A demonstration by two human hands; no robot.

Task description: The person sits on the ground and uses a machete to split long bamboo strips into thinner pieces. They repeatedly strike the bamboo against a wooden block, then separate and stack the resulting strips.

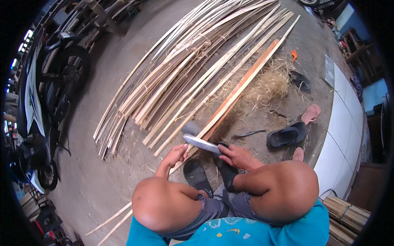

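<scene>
My right hand (239, 157) is closed around the dark handle of a knife with a broad, curved grey blade (201, 143). The blade points left and crosses a long pale bamboo strip (230, 102) in front of my knees. My left hand (176, 155) is closed on the strip near its lower end, close to the blade's tip. Beneath the strip runs a reddish-brown wooden board (248, 76), slanting away to the upper right. A rounded grey thing (191, 128) sits just beyond the blade; I cannot tell what it is.
Several bundled bamboo strips (172, 78) lie across the ground ahead. Curly shavings (269, 84) are heaped right of the board. Black sandals (286, 136) and a pink one (310, 113) lie beside white tiles (340, 119). A motorcycle (49, 90) stands at left; more strips (347, 215) lie lower right.
</scene>
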